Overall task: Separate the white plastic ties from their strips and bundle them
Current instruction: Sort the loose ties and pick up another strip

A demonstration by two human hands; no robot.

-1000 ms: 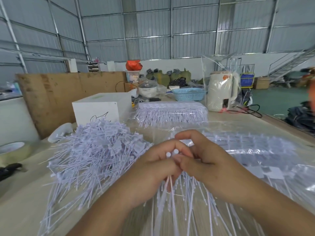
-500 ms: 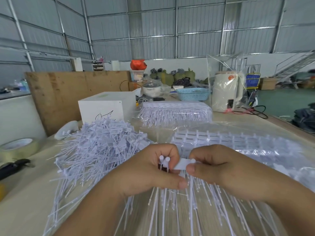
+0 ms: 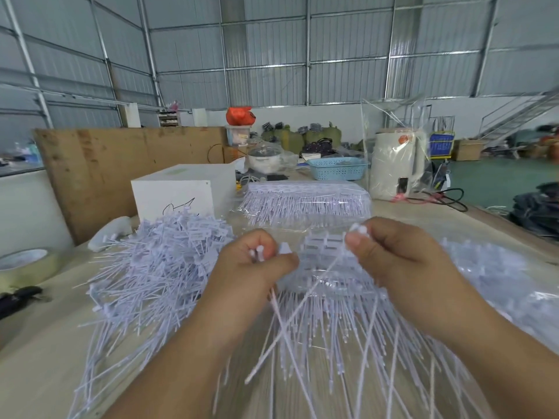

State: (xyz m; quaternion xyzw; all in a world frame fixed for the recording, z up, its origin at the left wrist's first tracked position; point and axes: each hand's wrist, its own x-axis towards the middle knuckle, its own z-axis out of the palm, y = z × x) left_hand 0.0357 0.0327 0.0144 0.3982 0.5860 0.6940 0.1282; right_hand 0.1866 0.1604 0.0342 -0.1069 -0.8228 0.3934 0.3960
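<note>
My left hand point(image 3: 254, 267) pinches a few white ties point(image 3: 259, 254). My right hand point(image 3: 390, 252) pinches one tie point(image 3: 358, 228). Loose ties point(image 3: 157, 261) pile at nine o'clock on the tabletop point(image 3: 36, 352). My palms hide the grip.

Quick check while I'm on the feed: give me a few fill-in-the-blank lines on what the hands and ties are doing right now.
1. The left hand pinches a small bunch of white ____.
2. The loose pile of ties lies on the person's ____ side.
3. The basket at the back of the table is ____ in colour.
4. The right hand holds ____ tie.

Missing words: ties; left; blue; one
</note>
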